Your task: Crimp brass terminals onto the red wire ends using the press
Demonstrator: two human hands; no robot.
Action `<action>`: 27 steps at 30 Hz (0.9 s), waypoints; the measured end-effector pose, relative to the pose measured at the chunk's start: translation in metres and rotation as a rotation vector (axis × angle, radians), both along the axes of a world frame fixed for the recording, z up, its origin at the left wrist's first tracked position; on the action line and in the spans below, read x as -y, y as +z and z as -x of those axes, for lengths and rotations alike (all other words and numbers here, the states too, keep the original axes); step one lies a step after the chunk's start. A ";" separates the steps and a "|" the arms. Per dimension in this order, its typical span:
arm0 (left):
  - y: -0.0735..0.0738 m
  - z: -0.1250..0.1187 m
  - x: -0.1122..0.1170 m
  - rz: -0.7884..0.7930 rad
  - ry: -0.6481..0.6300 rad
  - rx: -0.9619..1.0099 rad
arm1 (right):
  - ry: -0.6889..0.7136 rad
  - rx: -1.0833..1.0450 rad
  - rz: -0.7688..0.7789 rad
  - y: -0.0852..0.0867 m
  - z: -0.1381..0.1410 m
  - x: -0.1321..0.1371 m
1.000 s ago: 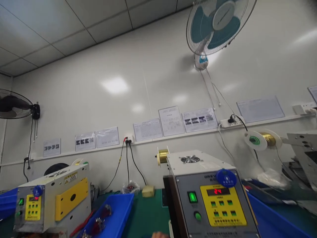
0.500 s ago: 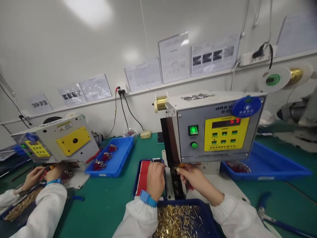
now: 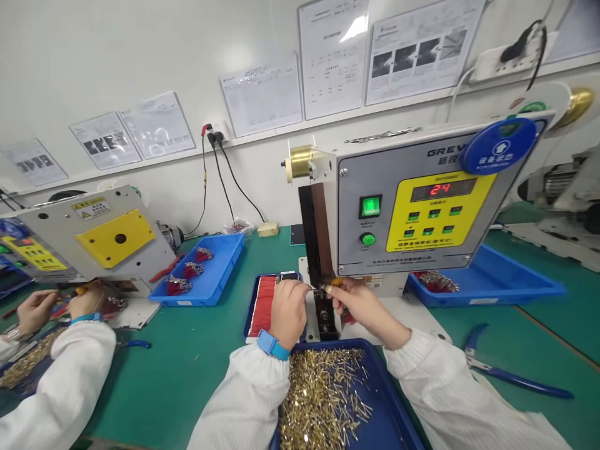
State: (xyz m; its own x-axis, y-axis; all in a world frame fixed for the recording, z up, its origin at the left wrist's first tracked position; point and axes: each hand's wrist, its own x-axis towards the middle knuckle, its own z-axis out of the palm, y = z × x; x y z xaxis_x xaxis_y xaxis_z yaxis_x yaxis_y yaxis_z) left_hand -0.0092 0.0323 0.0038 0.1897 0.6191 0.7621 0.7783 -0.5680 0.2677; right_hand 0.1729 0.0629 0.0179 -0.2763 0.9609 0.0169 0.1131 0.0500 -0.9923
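In the head view, your left hand [image 3: 289,306] was just below centre, its grip pinched on a thin piece [image 3: 313,289] by the grey machine [image 3: 365,147]. Your right hand [image 3: 354,299] was right beside it, couldn't tell its grip. Gold-coloured bits [image 3: 319,400] lay in a blue tray [image 3: 394,406], bottom centre.

Below the front of a grey machine [image 3: 359,153] with a red number showing, the person's left hand [image 3: 288,312] and right hand [image 3: 359,303] were close together, and whatever lay in their grip was too small to tell. A dark blue tray [image 3: 391,400] of gold-coloured pins [image 3: 319,394] stood near them on the green worktop [image 3: 173,381], with a red bundle [image 3: 262,306] just beside the left hand. A co-worker's hands [image 3: 87,301] were at another machine [image 3: 115,240] further left.
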 end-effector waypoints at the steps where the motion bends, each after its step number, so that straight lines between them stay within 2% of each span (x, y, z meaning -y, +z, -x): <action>1: 0.000 0.000 0.000 -0.001 0.002 -0.005 | 0.002 -0.005 0.001 0.000 0.000 0.000; 11: -0.004 0.002 -0.005 0.006 0.004 -0.043 | -0.011 -0.089 0.013 0.000 0.001 -0.001; 27: -0.006 0.002 -0.004 -0.002 0.008 -0.055 | 0.049 -0.016 -0.022 -0.001 -0.003 -0.002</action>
